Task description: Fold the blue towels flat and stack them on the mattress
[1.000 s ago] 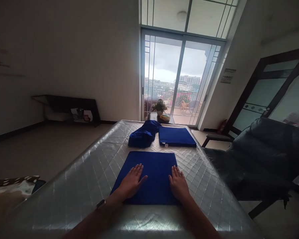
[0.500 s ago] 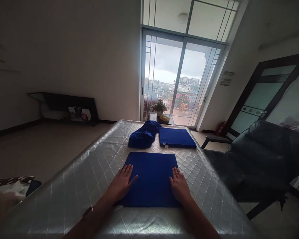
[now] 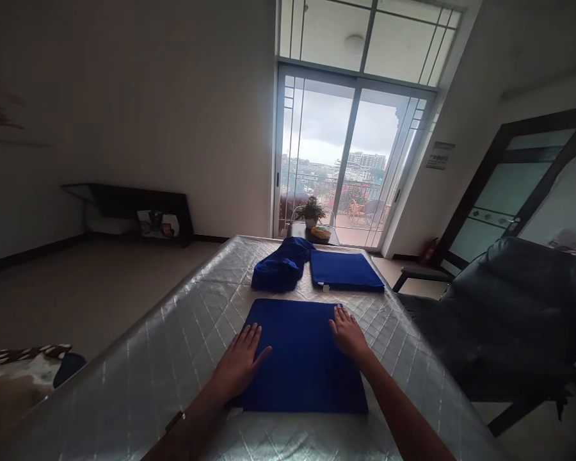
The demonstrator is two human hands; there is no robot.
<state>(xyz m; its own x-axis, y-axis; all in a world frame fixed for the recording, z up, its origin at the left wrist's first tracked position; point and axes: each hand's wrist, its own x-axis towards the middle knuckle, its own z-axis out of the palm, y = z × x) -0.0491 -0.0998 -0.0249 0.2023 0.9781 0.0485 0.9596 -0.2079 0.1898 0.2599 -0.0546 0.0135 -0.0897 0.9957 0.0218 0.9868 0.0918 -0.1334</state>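
"At the near end of the silver quilted table cover, what do we record first?"

"Dark band on the left wrist. Then the left hand: palm down on the left edge of a folded blue cloth, fingers straight and together, thumb spread inward. We see nothing gripped."

"And the right hand?"

"Also palm down, at the far right corner of that cloth, fingers extended, thumb toward the middle. Nothing gripped that we can make out (the undersides of both palms are hidden from us)."

"How does the cloth lie?"

"Flat on the cover, roughly squared, partly beneath both hands. We note a white scrap at its near left corner."

"Farther off?"

"Two more blue pieces: left, a crumpled blue heap; right, a folded blue bundle with a white tag on its near side. Whether they touch, we cannot tell."

"Past the cover?"

"Black padded seat to the right; beyond the far end, a potted plant, then a sliding glass door."
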